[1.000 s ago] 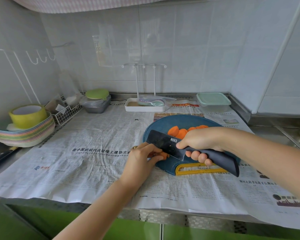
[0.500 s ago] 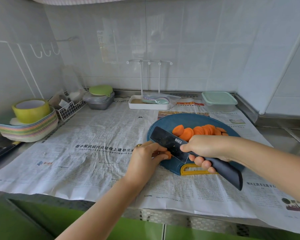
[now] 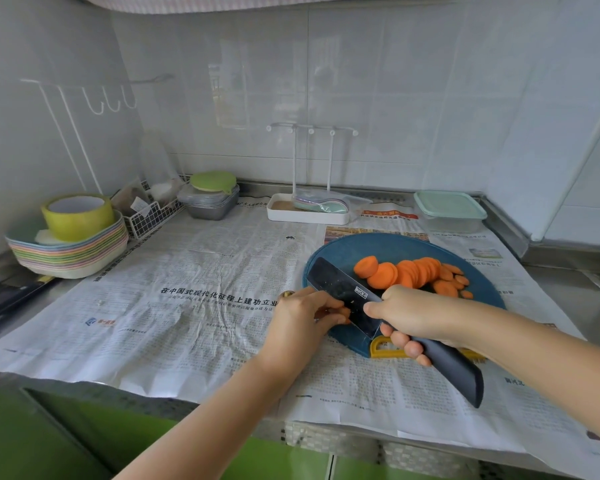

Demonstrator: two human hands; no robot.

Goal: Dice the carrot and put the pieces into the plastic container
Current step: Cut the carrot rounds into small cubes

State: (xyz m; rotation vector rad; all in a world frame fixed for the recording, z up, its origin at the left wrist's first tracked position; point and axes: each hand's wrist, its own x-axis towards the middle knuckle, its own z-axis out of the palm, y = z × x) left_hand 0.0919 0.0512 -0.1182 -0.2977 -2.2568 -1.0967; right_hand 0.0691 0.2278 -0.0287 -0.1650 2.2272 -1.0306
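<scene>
A row of orange carrot slices (image 3: 409, 273) lies on the round blue cutting board (image 3: 388, 245). My right hand (image 3: 406, 313) grips the dark handle of a black-bladed knife (image 3: 343, 292), whose blade stands on the board's left side. My left hand (image 3: 302, 317) pinches the last small carrot end against the blade's left face; that piece is almost hidden by my fingers. The plastic container (image 3: 449, 211) with a pale green lid sits shut at the back right, beyond the board.
Newspaper (image 3: 187, 299) covers the counter. A stack of pastel plates (image 3: 70, 251) with a yellow tape roll sits far left, beside a wire basket (image 3: 153, 214) and lidded grey trays (image 3: 210, 199). A white tray rack (image 3: 309, 209) stands at the back wall.
The view has shifted a little, exposing more of the carrot slices beyond my right hand. Both hands keep their hold; the knife stays at the carrot end.
</scene>
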